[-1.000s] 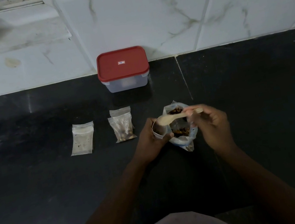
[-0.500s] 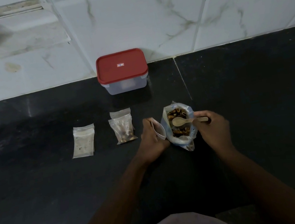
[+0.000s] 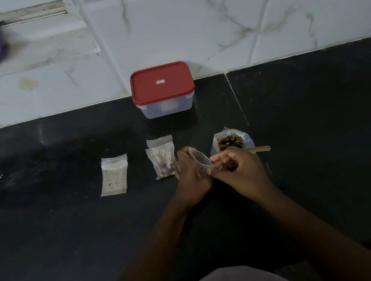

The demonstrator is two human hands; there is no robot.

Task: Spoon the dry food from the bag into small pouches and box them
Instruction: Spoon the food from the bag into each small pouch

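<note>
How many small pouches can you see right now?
4: a leftmost pouch lying flat, a food-filled pouch overlapping a rear pouch mid-counter, and a held pouch in the left hand. More may be stacked under the leftmost.

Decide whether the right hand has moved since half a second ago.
Yes. The right hand shifted left, from right of the bag to in front of it, meeting the pouch.

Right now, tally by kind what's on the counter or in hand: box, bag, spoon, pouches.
Red-lidded box: 1
Food bag: 1
Spoon: 1
Pouch in left hand: 1
Pouch piles on counter, left and middle: 2
Total: 6
</note>
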